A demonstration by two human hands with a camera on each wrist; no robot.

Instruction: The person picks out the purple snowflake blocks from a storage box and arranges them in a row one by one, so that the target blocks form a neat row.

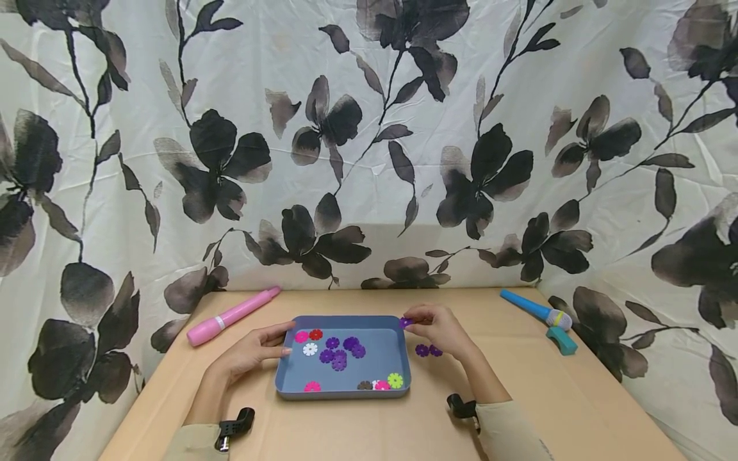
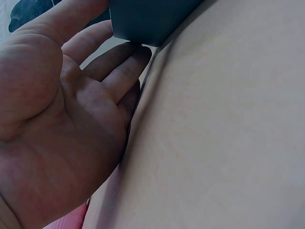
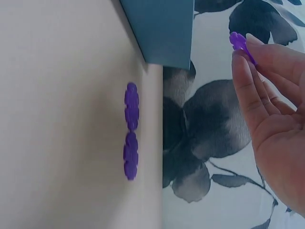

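Observation:
A blue-grey tray holds several flower-shaped discs: a cluster of purple discs, a white disc, a red disc and pink, brown and green ones along its edges. My left hand grips the tray's left side, thumb over the rim; in the left wrist view its fingers lie at the tray's underside. Between thumb and fingertips, my right hand pinches a purple flower-shaped disc at the tray's back right corner. Two more purple discs lie on the table right of the tray.
A pink marker-like tube lies on the table's left. At the right are a blue toy microphone and a teal curved block. Behind the table hangs a floral curtain.

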